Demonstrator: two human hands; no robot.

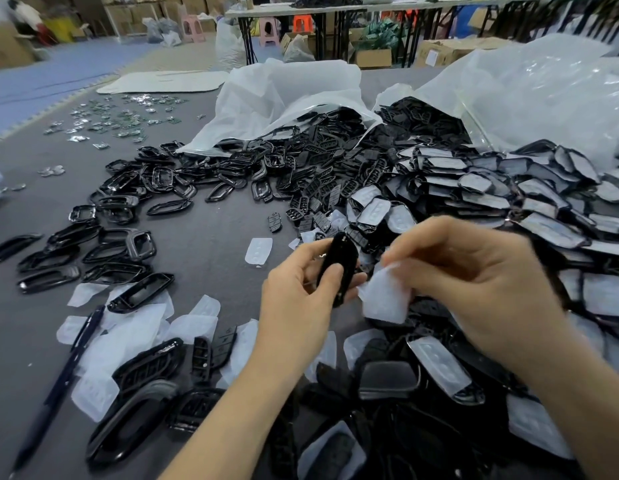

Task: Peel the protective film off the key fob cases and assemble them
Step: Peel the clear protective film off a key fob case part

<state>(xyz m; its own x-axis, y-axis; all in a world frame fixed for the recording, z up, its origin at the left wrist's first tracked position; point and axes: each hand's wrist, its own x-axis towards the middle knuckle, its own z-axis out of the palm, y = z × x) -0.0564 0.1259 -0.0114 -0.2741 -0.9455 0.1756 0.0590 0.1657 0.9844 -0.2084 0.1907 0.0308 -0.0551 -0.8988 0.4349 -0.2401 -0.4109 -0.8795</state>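
Pinching the film, the right hand sits just beside the black case gripped in the left hand above the desk; a slack grip might drop it into the pile.

black case, white film, grey table

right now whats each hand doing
Left hand: grips a black case piece.
Right hand: pinches a white film next to that piece.
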